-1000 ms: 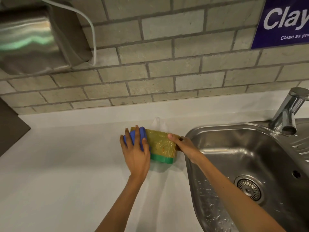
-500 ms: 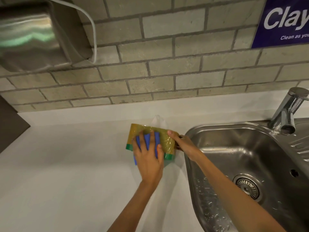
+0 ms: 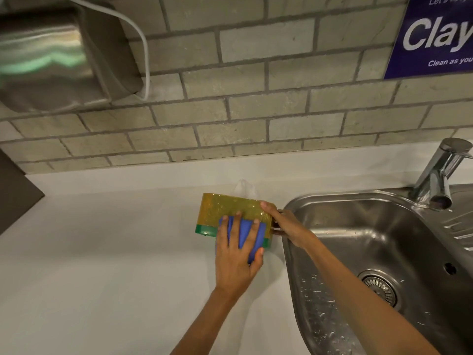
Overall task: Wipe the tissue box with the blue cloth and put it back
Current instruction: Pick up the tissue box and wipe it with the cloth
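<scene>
The tissue box (image 3: 225, 210) is glittery gold with a green base strip and stands on the white counter (image 3: 102, 265) just left of the sink, with a white tissue (image 3: 243, 187) poking up behind it. My left hand (image 3: 235, 254) presses the blue cloth (image 3: 247, 235) flat against the box's near side, towards its right end. My right hand (image 3: 284, 225) grips the box's right end, thumb on the top edge.
A steel sink (image 3: 384, 265) with a drain lies right of the box, its tap (image 3: 440, 175) at the far right. A brick-tiled wall rises behind the counter. A steel dispenser (image 3: 58, 55) hangs at upper left, a blue sign (image 3: 435, 34) at upper right.
My left hand has slid the blue cloth from the box's left end rightward and down along its near side. My right hand has kept its hold on the right end.
</scene>
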A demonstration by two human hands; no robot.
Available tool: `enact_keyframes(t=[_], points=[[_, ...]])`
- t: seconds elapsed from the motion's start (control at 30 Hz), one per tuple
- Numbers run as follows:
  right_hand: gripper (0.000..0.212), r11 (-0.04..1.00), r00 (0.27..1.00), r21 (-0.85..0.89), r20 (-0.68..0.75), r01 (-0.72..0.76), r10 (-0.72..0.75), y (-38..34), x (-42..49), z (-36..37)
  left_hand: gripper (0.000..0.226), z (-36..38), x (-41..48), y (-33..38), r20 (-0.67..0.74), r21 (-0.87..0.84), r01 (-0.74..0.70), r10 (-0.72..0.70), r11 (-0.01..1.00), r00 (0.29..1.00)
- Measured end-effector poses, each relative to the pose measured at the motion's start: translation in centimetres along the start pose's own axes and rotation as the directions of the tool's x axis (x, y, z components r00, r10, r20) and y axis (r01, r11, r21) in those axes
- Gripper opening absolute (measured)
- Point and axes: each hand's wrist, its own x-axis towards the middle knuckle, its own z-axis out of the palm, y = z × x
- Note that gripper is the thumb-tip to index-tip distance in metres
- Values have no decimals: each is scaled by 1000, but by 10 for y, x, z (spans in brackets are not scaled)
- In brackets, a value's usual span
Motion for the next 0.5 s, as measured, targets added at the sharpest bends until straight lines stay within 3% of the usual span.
enact_keyframes(t=[0.07, 0.13, 0.23, 0.33, 0.4, 0.5], points=[[50, 1000, 1000, -1, -1, -7, 7, 0, 0, -1, 54, 0, 1, -16, -32, -13, 16, -17, 1000, 999], [52, 1000, 1000, -11, -5, -8, 8, 1, 0, 0, 59, -4, 7, -25, -61, -126, 225, -234, 966, 970], [48, 1000, 1000, -23, -22, 5, -5, -1, -1, 3, 52, -6, 23, -28, -55, -347, 520, -571, 780, 819], [42, 999, 998, 0, -55, 38, -38, -1, -4, 10, 50, -6, 37, -23, -33, -401, 647, -716, 648, 697], [52, 997, 989, -18, -127, 78, -80, -1, -6, 19, 52, -7, 39, -8, -12, -356, 663, -712, 659, 702], [70, 985, 961, -64, -219, 158, -168, -7, -10, 31, 61, -8, 24, 25, 7, -324, 522, -550, 789, 835]])
